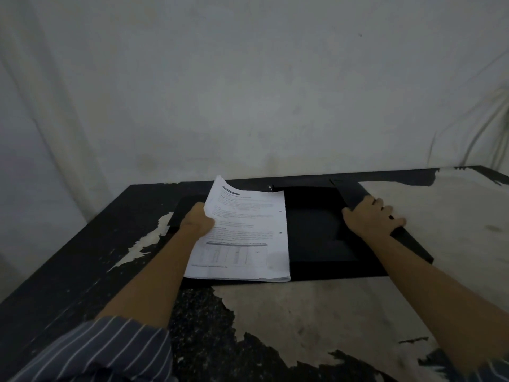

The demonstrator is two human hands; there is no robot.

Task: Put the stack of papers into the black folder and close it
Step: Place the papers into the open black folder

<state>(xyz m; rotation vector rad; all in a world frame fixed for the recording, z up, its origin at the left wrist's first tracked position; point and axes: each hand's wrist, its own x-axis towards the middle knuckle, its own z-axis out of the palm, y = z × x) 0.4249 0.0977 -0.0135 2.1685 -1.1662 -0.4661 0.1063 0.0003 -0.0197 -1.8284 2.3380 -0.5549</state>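
Note:
The black folder (316, 235) lies open on the table, its inner pocket side to the right. A stack of printed white papers (245, 238) rests on the folder's left half, with punch holes along its right edge. My left hand (197, 220) grips the stack's left edge, and the top left corner curls upward. My right hand (373, 216) is closed on the folder's raised right flap (355, 193), holding it away from the inside.
The table (316, 312) is black with large worn pale patches, especially at the right and front. A plain pale wall stands just behind its far edge. Loose cables hang at the far right (484, 128).

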